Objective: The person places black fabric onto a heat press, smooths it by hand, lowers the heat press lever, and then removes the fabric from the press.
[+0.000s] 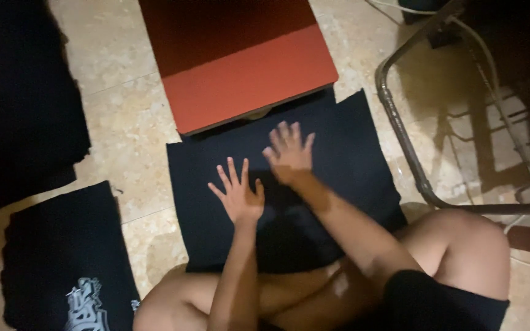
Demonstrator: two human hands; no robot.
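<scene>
A black garment (351, 153) lies spread flat on the tiled floor in front of my crossed legs. My left hand (238, 191) rests flat on it with fingers spread, near its middle. My right hand (288, 152) also presses flat on the cloth, fingers apart, a little farther away and to the right. Neither hand holds anything. The garment's far edge reaches under a red flat board (246, 79).
A folded black garment with a white print (69, 257) lies at the lower left. More dark cloth (26, 110) is piled at the upper left. A metal chair frame (400, 141) with cables stands at the right. My bare knee (461, 245) is at the lower right.
</scene>
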